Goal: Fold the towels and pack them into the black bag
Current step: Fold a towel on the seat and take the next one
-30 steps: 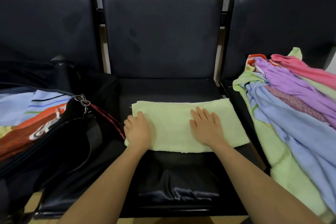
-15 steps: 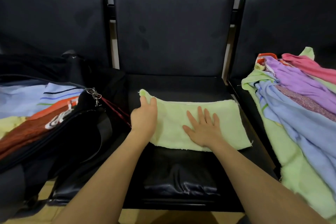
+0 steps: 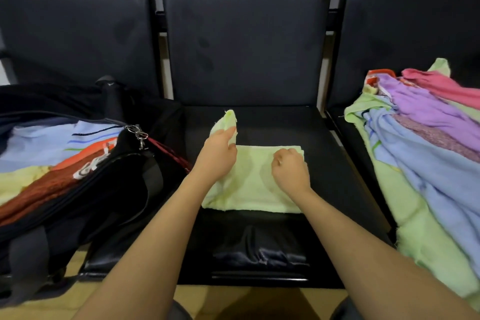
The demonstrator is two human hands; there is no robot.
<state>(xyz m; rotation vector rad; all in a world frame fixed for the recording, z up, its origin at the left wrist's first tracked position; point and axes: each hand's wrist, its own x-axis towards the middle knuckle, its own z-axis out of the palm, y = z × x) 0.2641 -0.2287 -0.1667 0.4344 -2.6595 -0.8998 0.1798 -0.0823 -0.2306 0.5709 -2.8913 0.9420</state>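
A light green towel lies on the middle black seat, partly folded over. My left hand grips its left end and holds that end lifted, a corner sticking up above my fingers. My right hand rests as a closed fist on the towel's right part, pressing it down. The black bag sits open on the left seat, with several folded towels inside in blue, orange, rust and yellow.
A loose pile of towels in green, blue, purple and pink covers the right seat. Dark seat backs rise behind. A zipper pull with clips hangs at the bag's opening. Wooden floor shows below the seat's front edge.
My left hand has lifted the towel's left end and carried it rightward over the rest. The towel now looks shorter. My right hand went from flat to a fist.
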